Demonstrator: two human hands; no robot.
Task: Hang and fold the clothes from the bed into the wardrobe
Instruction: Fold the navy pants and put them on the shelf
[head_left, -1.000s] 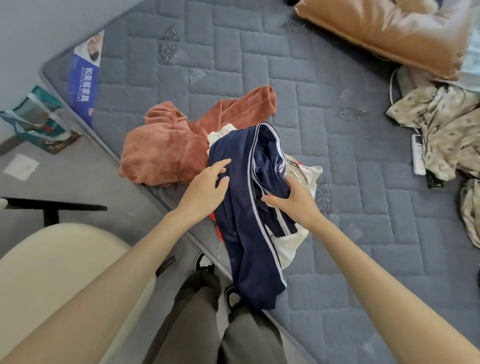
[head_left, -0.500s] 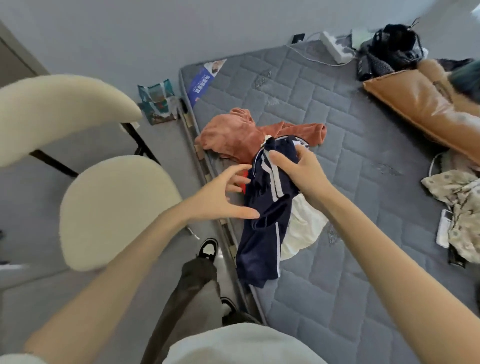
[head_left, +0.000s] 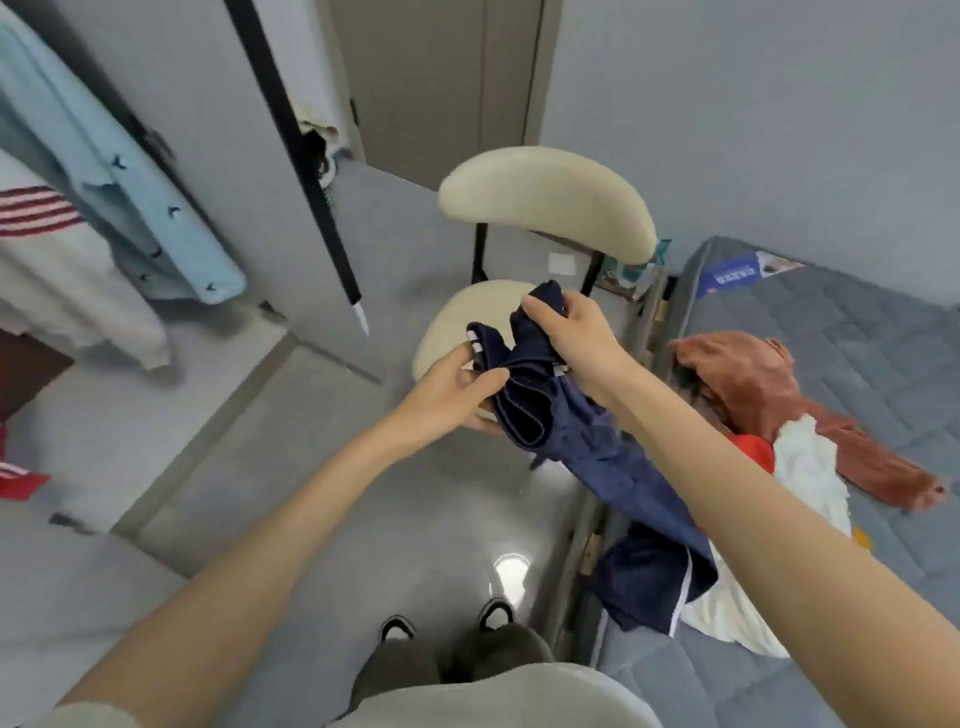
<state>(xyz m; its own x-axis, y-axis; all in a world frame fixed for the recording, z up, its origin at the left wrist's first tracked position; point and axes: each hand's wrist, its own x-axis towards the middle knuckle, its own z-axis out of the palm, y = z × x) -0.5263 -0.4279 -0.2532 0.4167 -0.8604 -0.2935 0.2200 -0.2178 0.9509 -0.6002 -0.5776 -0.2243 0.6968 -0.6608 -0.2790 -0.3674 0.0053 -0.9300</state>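
Your right hand (head_left: 574, 338) grips the bunched top of the navy track pants (head_left: 587, 447). Your left hand (head_left: 447, 395), just beside it and lower-left, pinches a hemmed opening. Long axis: from both hands down-right, tail draped at the near edge of the mattress (head_left: 857, 338). The hanging light blue shirt (head_left: 119, 171) lies well left of your left hand, so the carry likely swings leftward.

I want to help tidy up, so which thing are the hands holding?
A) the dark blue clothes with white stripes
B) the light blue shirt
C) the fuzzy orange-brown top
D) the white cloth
A: the left hand and right hand both grip the dark blue clothes above the chair, while the orange-brown top and white cloth lie on the bed.
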